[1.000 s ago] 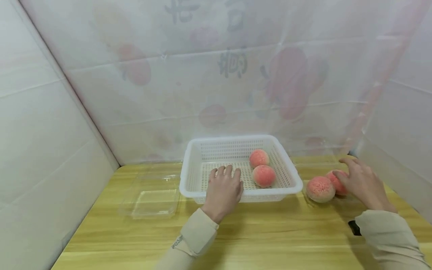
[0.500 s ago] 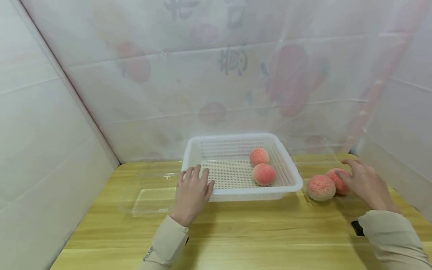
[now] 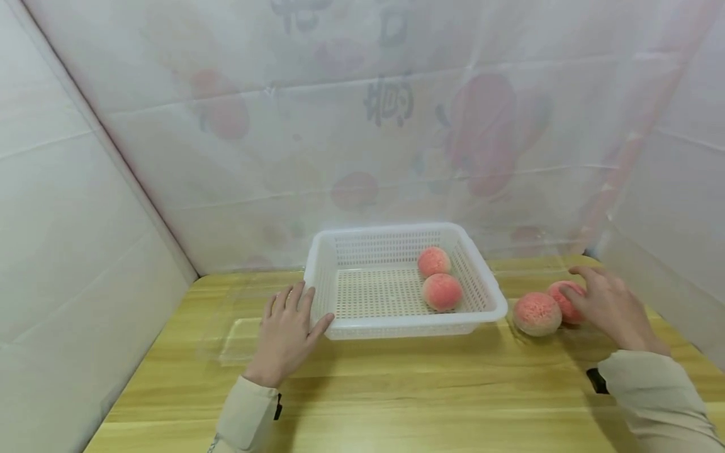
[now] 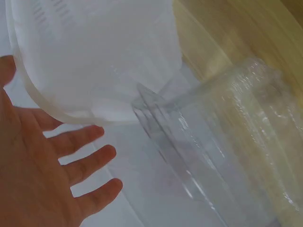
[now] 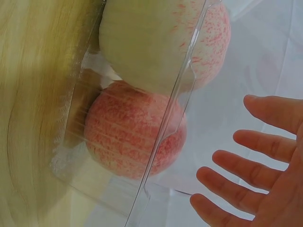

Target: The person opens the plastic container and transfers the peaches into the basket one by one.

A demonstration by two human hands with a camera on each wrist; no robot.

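Left hand (image 3: 285,336) has shifted to the basket's (image 3: 396,322) near-left corner; it and the right hand (image 3: 614,309) are empty, fingers apart. Behind the basket, a curtain (image 3: 289,157) bears unreadable characters (image 3: 389,99); right of the basket, a clear box (image 5: 143,189) holds two peaches (image 5: 132,132), the basket two more.

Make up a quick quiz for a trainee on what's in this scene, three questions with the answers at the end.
1. How many peaches lie in the white basket?
2. Fill in: the other two peaches, by the right hand, sit in a ____ plastic container.
3. True or false: the left hand is gripping a peach.

Key: 1. Two. 2. Clear. 3. False.
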